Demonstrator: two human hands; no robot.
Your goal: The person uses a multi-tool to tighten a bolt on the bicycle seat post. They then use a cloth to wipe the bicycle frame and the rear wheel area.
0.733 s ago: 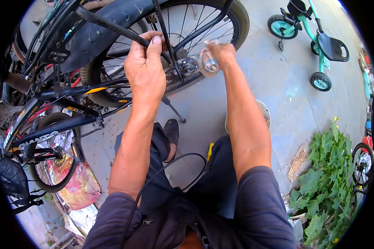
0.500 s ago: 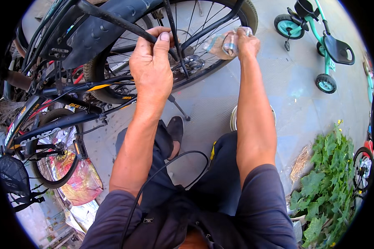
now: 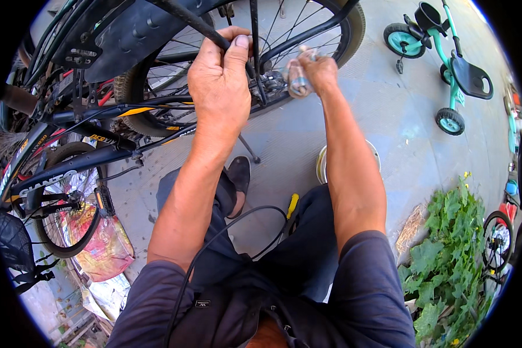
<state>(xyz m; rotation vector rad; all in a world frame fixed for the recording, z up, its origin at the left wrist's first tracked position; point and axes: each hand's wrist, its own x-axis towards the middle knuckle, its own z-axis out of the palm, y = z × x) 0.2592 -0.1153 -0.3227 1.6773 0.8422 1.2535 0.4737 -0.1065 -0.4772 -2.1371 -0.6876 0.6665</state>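
Note:
A black bicycle with yellow stripes stands across the upper left. My left hand is closed round a black rack tube over the rear wheel, thumb on top. A crumpled, pale patterned cloth is bunched in my right hand, slightly blurred. Hand and cloth are beside the rear hub and gear parts, in front of the spokes. Whether the cloth touches the metal, I cannot tell. The rear tyre curves beyond my right hand.
A kickstand props near my shoe. A pale round container is partly behind my right forearm. A yellow-handled tool and a black cable are by my legs. A turquoise tricycle stands far right, leafy plants nearer.
My right hand has moved left with the cloth, from the tyre's edge toward the rear hub. My left hand stays on the rack tube, a little further right in view.

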